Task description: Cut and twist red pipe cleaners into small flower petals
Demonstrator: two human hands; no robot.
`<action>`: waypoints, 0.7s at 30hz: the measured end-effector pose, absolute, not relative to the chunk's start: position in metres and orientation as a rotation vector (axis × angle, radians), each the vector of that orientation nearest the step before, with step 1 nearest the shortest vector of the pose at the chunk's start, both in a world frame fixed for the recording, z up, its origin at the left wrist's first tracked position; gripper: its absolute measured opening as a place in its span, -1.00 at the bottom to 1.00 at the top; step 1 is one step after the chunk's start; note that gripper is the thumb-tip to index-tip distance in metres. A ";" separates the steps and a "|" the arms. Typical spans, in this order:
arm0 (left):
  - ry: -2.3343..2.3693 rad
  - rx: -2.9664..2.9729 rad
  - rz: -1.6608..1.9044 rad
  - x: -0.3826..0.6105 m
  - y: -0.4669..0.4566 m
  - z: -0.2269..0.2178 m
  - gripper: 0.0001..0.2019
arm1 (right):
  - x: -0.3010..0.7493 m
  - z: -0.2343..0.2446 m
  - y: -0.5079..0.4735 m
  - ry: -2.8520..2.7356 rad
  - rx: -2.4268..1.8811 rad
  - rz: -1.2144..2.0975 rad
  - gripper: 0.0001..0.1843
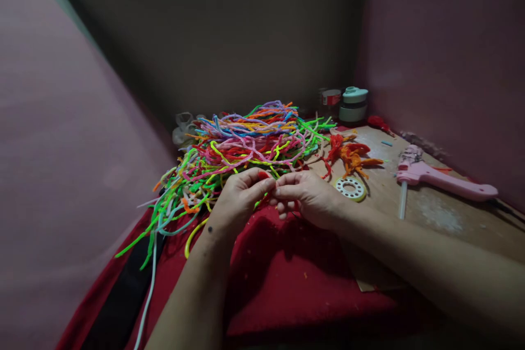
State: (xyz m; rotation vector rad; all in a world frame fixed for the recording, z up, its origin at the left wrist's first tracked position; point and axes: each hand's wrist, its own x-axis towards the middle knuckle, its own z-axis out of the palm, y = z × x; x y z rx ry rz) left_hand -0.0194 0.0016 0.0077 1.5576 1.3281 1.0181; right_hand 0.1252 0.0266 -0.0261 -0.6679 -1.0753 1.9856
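Note:
My left hand (pixel 246 191) and my right hand (pixel 305 194) meet fingertip to fingertip in front of the pile. Both are closed in a pinch. A bit of red pipe cleaner (pixel 263 175) shows between the thumb and forefinger of my left hand; the rest is hidden by the fingers. The right fingertips press together at the same spot, seemingly on its other end. Right behind my hands lies a big heap of fuzzy pipe cleaners (pixel 246 142) in green, pink, purple, yellow and other colours.
On a brown board (pixel 410 229) at the right lie a pink glue gun (pixel 447 178), a yellow-and-white ring-shaped spool (pixel 350 188) and twisted orange and red pipe cleaners (pixel 353 156). A mint-coloured container (pixel 353 104) stands behind. Red cloth (pixel 287 284) covers the surface; a white cable (pixel 150 295) hangs left.

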 end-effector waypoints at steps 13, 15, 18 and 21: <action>1.570 1.967 0.986 -0.015 0.002 0.001 -0.88 | 0.122 -0.031 0.026 -1.133 -0.781 1.872 -0.96; 1.602 1.947 1.033 -0.014 0.002 0.003 -0.88 | 0.122 -0.031 0.026 -1.189 -0.774 1.822 -0.96; 1.558 1.784 1.058 -0.014 0.001 0.007 -0.89 | 0.123 -0.030 0.025 -1.273 -0.759 1.777 -0.93; 1.435 1.557 1.069 -0.015 0.001 0.011 -0.86 | 0.124 -0.029 0.024 -1.356 -0.786 1.746 -0.89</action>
